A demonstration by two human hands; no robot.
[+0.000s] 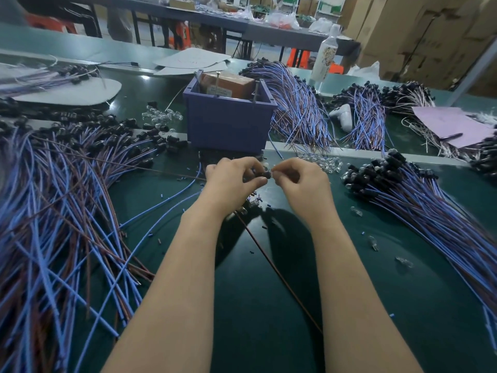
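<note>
My left hand [231,181] pinches a small black holder [265,175] that sits at the end of a blue and brown wire pair; the brown wire [274,267] trails down between my forearms. My right hand [298,179] pinches a small clear LED bulb [274,172] right against the holder's open end. Both hands hover just above the dark green table [269,305], in front of a purple plastic box [228,122].
A large pile of blue and brown wires [53,211] with black holders spreads on the left, and a similar bundle [430,205] lies on the right. Loose clear bulbs [322,161] lie behind my right hand. More wire bundles [298,103], a white bottle [324,55] and a pink sheet [451,125] sit farther back.
</note>
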